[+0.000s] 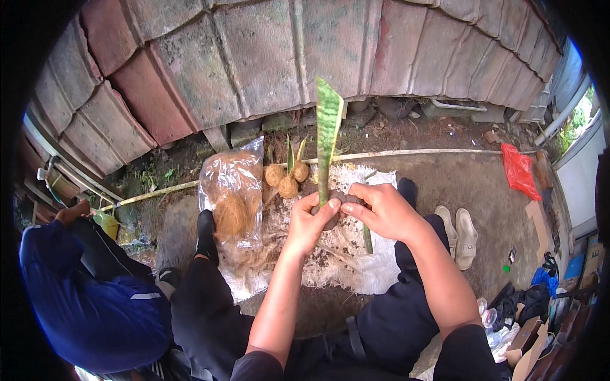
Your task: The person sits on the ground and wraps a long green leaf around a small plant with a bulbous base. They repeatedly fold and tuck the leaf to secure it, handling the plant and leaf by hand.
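Upright in front of me stands a snake plant leaf (327, 128), green with a yellow edge. My left hand (312, 219) grips its lower end, together with a dark clump of soil (336, 220) around the base. My right hand (381, 209) presses its thumb and fingers on the clump's right side. Below lies a white woven sack (343, 276) strewn with loose soil. Three fibre-wrapped balls (288, 187) sit at its far edge, with small leaves rising from among them. Left of them is a clear plastic bag (231, 190) of brown coconut fibre. Another leaf (367, 239) lies on the sack.
A person in a blue top (95, 305) sits close on my left. Roof tiles (257, 57) slope down ahead, above a pale pole (419, 152) on the ground. To the right are beige slides (465, 238), a red plastic bag (519, 171) and piled boxes and bags (524, 328).
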`<state>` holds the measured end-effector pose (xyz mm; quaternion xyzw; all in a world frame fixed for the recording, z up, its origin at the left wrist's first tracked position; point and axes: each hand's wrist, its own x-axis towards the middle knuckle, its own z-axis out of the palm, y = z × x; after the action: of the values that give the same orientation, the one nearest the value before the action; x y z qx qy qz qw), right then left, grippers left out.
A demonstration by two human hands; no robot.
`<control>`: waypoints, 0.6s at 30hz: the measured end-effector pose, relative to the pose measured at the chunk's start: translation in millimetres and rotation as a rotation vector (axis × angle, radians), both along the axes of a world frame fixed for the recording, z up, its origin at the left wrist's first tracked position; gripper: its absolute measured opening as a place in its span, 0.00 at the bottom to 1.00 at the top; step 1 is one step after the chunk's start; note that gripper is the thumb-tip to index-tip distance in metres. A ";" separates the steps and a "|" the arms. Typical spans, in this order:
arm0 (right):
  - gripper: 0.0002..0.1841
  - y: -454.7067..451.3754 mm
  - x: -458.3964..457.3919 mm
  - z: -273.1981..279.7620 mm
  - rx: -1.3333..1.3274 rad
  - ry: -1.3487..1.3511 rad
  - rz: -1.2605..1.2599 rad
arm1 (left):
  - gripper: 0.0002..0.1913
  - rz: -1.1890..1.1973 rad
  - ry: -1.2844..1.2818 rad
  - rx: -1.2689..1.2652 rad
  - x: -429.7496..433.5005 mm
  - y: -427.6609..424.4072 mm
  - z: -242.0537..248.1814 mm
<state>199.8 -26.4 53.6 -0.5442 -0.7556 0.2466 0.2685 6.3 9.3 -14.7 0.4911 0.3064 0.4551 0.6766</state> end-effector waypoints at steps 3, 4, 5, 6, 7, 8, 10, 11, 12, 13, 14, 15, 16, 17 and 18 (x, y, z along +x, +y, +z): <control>0.17 -0.4 -5.2 2.1 0.022 -0.008 -0.002 | 0.08 0.056 -0.008 -0.102 0.0 0.7 -3.7; 0.16 -0.9 -7.1 3.1 0.026 -0.008 -0.006 | 0.09 0.083 0.005 -0.073 -1.4 1.5 -4.5; 0.16 -1.5 -8.7 4.4 0.025 -0.022 -0.015 | 0.10 0.128 -0.002 -0.071 -3.5 4.5 -4.8; 0.16 -2.8 -9.0 6.1 0.022 0.033 -0.028 | 0.11 0.175 -0.010 -0.071 -6.5 8.9 -4.8; 0.17 -5.3 -7.9 8.2 0.012 0.076 -0.044 | 0.12 0.214 -0.005 -0.099 -10.6 13.5 -4.6; 0.18 -6.7 -6.6 9.9 -0.006 0.112 -0.064 | 0.14 0.320 0.040 -0.058 -14.8 18.4 -4.3; 0.18 -6.7 -2.6 11.9 -0.008 0.126 -0.130 | 0.12 0.349 0.055 -0.055 -28.9 26.4 -3.1; 0.19 -5.8 -0.9 11.1 -0.046 0.116 -0.184 | 0.13 0.365 0.028 -0.084 -32.3 29.4 -3.2; 0.20 -5.3 4.5 11.5 -0.174 0.129 -0.200 | 0.12 0.340 0.005 -0.090 -36.8 30.3 -3.3; 0.18 -4.2 6.3 8.6 -0.120 0.102 -0.187 | 0.11 0.342 -0.032 -0.080 -38.6 31.0 -3.7; 0.17 -3.0 8.7 5.1 -0.066 0.074 -0.173 | 0.11 0.351 -0.066 -0.079 -40.3 31.7 -4.0; 0.15 -2.1 11.0 0.6 0.019 0.061 -0.131 | 0.11 0.346 -0.116 -0.066 -41.3 31.9 -4.3; 0.16 -1.0 13.7 -4.2 -0.008 -0.060 -0.128 | 0.14 0.352 -0.084 -0.081 -44.6 34.1 -3.7; 0.17 0.1 16.3 -9.2 -0.004 -0.166 -0.096 | 0.14 0.367 -0.085 -0.081 -46.7 35.2 -3.5; 0.19 0.4 18.7 -14.0 -0.067 -0.318 -0.098 | 0.14 0.379 -0.085 -0.087 -48.4 36.3 -3.4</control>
<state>218.5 -26.0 39.6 -0.6213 -0.7524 0.1690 0.1388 -42.1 45.5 -18.1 0.3753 0.3837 0.5810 0.6119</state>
